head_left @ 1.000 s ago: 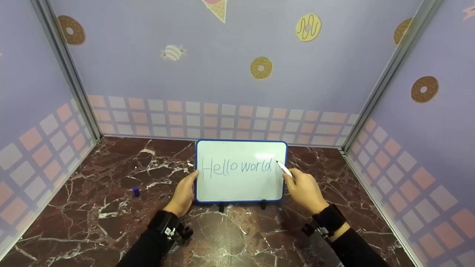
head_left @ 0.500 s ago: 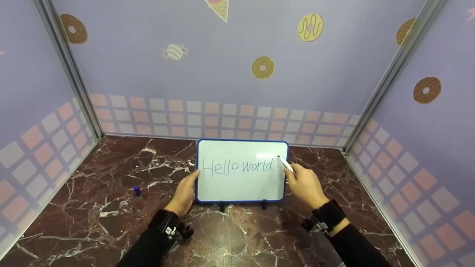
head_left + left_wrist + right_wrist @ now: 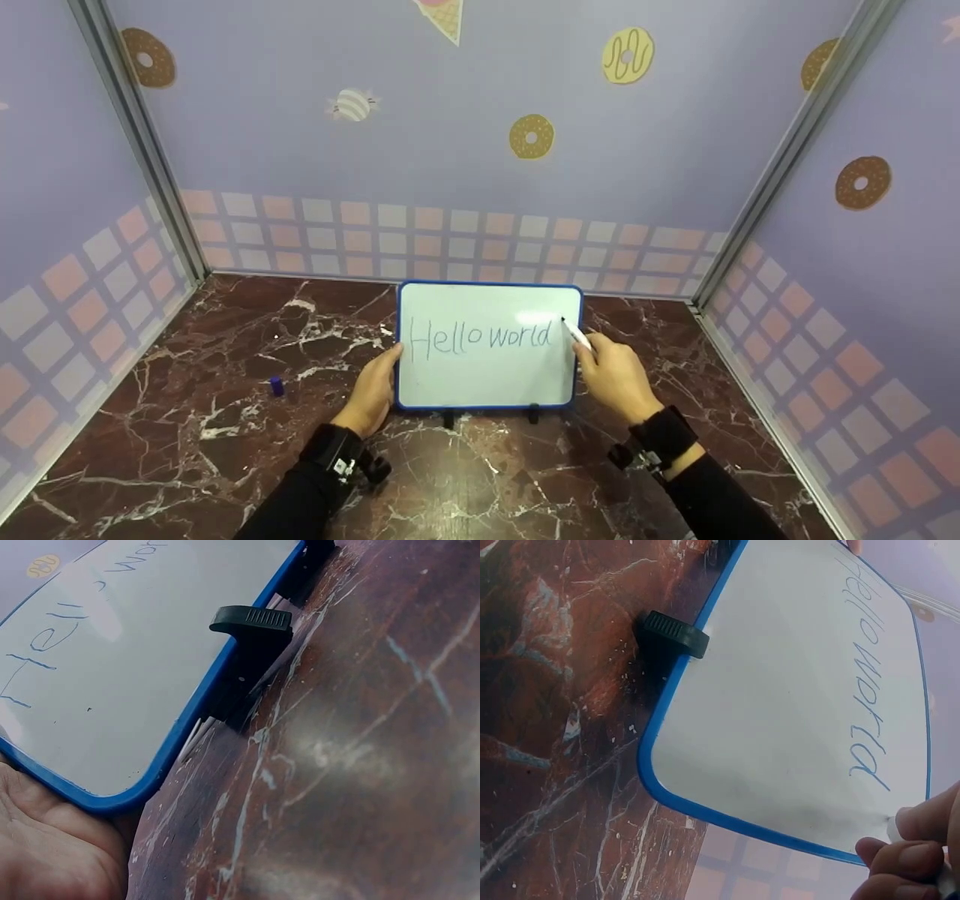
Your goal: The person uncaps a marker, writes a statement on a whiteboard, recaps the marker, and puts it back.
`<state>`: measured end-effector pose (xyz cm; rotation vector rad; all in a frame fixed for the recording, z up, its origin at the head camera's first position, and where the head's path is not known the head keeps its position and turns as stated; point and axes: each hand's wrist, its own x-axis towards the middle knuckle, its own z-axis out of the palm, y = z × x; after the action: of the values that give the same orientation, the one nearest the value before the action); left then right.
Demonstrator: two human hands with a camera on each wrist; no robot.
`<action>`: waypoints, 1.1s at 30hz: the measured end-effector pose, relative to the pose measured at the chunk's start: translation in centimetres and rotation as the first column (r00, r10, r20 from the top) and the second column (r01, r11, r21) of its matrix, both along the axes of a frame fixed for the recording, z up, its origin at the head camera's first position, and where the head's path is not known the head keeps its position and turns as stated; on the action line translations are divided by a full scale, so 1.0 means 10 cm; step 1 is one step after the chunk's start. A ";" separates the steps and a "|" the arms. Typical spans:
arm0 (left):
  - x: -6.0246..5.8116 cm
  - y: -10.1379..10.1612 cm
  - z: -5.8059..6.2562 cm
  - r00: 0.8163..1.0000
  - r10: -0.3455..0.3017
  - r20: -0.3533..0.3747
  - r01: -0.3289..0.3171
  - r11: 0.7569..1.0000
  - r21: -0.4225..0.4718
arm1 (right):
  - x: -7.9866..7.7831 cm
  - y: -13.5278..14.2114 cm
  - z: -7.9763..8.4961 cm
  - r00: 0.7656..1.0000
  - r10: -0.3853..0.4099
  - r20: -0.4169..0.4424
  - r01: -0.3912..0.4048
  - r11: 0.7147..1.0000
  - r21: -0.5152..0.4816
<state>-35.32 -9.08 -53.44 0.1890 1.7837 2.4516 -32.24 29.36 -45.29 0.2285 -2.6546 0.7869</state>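
Observation:
A small whiteboard with a blue frame stands propped on black feet, leaning back. "Hello world" is handwritten across it in thin dark-blue letters. My left hand holds the board's left edge, thumb along the frame; its other fingers are mostly hidden behind. In the left wrist view the palm lies against the lower left corner. My right hand pinches a white marker, uncapped, its dark tip at the board just right of the final "d". Whether the tip touches the surface I cannot tell.
A blue marker cap rests on the dark red marbled tabletop, left of my left hand. Patterned panels enclose the table at the back and both sides, joined by grey metal corner posts.
The marker tip has risen slightly beside the last letter over the second, then dipped a little in the last half second. My left hand keeps its hold on the whiteboard.

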 end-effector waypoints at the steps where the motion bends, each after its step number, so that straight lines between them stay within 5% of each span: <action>1: 0.00 0.00 0.00 1.000 -0.001 -0.001 0.001 1.000 -0.002 | 0.00 0.00 -0.01 1.000 0.000 0.005 0.000 1.000 -0.001; 33: 0.01 0.00 0.01 1.000 0.009 0.015 -0.009 1.000 0.009 | 0.08 -0.01 -0.19 1.000 -0.003 0.021 0.003 1.000 0.014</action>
<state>-35.24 -9.04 -53.37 0.1626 1.7717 2.4612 -31.45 29.24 -47.15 0.2212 -2.6803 0.7745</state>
